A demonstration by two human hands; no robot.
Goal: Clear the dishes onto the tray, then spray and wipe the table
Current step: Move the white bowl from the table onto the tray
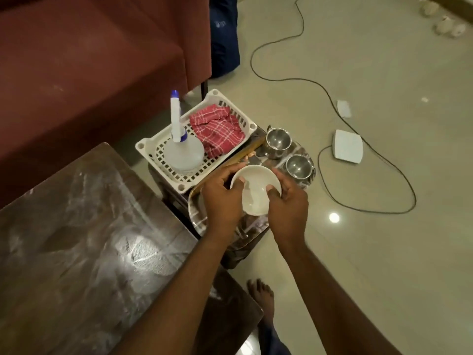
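A white bowl (256,187) hangs just above the steel tray (195,213), gripped on both sides. My left hand (221,201) holds its left rim with the thumb inside. My right hand (288,204) holds the right rim the same way. Two steel cups (277,142) (300,166) stand on the tray's far end. The dark wooden table (89,239) at the left has pale smears across its top. A spray bottle (180,149) and a red checked cloth (217,129) lie in a white plastic basket (148,147) beside the tray.
A maroon sofa (89,60) stands behind the table. A black cable (332,98) loops across the tiled floor near a white box (346,147). My bare foot (261,294) shows by the table's near corner. The tray rests on a low dark stand.
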